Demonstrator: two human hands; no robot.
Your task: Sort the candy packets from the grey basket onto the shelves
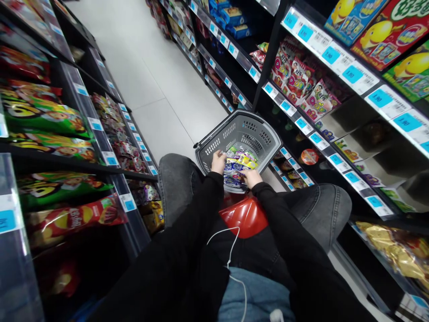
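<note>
A grey plastic shopping basket (241,127) stands on the aisle floor in front of my knees, holding several colourful snack packets (239,162). My left hand (218,162) reaches into the basket and its fingers curl on the packets at the left. My right hand (251,177) grips the near edge of the same bunch of packets. Both arms wear black sleeves. A red stool seat (244,217) shows between my legs, below the basket.
Shelves of crisp bags (50,120) line the left side. Shelves with sweets packets (301,82), boxes and blue price tags (378,96) line the right. The pale tiled aisle floor (140,62) runs ahead. A white cable (231,250) hangs over my lap.
</note>
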